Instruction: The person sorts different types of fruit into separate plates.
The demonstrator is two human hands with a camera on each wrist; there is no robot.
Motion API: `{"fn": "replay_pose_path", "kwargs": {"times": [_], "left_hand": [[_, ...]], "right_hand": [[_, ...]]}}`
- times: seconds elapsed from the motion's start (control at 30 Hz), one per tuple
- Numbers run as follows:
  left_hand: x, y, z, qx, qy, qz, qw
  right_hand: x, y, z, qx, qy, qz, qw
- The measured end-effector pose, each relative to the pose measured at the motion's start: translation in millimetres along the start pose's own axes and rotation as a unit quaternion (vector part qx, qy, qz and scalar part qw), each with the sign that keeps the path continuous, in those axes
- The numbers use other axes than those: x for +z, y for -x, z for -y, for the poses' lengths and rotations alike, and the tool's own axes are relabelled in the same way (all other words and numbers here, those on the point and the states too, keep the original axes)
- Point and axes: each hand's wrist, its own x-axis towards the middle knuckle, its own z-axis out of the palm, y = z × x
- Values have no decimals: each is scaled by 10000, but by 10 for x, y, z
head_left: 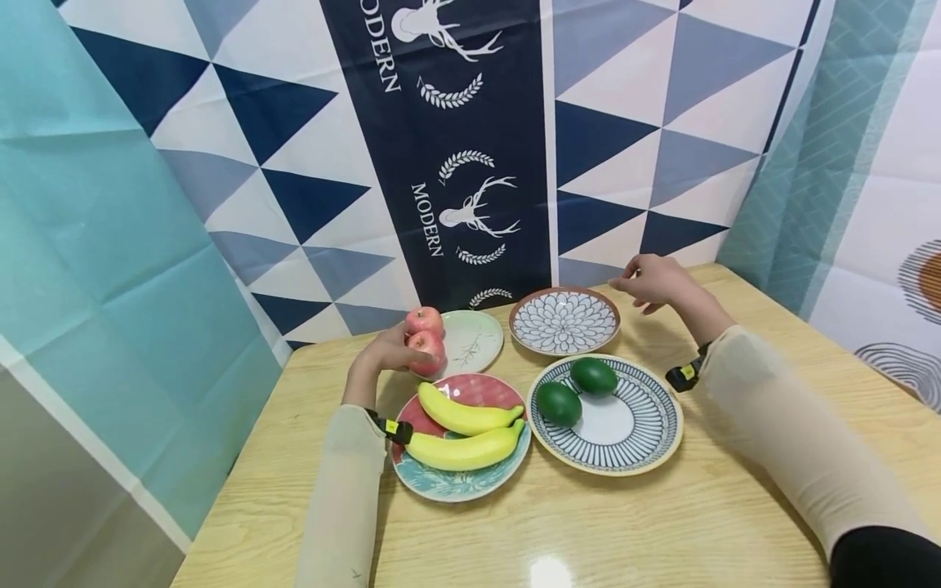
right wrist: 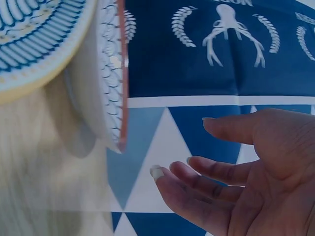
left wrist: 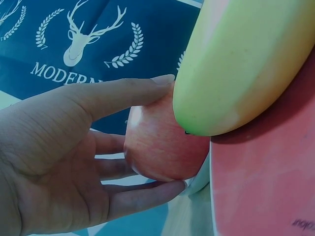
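Note:
My left hand (head_left: 387,351) has its thumb and fingers round a red apple (head_left: 426,353) at the left of the pale green plate (head_left: 474,341). A second apple (head_left: 424,322) sits just behind it. The left wrist view shows the gripped apple (left wrist: 165,142) between thumb and fingertips, partly covered by a banana (left wrist: 241,64). My right hand (head_left: 654,280) hovers with loosely bent fingers and nothing in it, to the right of the brown-rimmed plate (head_left: 564,295). In the right wrist view, a gap separates its fingertips from that plate (right wrist: 114,73).
In front, a red and teal plate (head_left: 448,488) bears two bananas (head_left: 463,451). Beside it, a blue-patterned plate (head_left: 647,441) holds two dark green avocado-like fruits (head_left: 559,404). Patterned cloth (head_left: 485,122) stands behind the wooden table (head_left: 625,531).

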Motion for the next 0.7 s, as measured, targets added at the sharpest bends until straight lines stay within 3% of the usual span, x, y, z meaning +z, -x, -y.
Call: {"fn": "replay_pose_path", "kwargs": {"times": [0.27, 0.47, 0.7], "left_hand": [[4, -24, 27, 71, 18, 9, 10000], [0, -30, 16, 4, -16, 63, 10000], [6, -45, 19, -1, 59, 70, 10000]], "right_hand": [[156, -203, -140, 186, 197, 194, 9994], [166, -336, -275, 412, -149, 709, 9965], [176, -362, -253, 412, -502, 1168, 9910]]}}
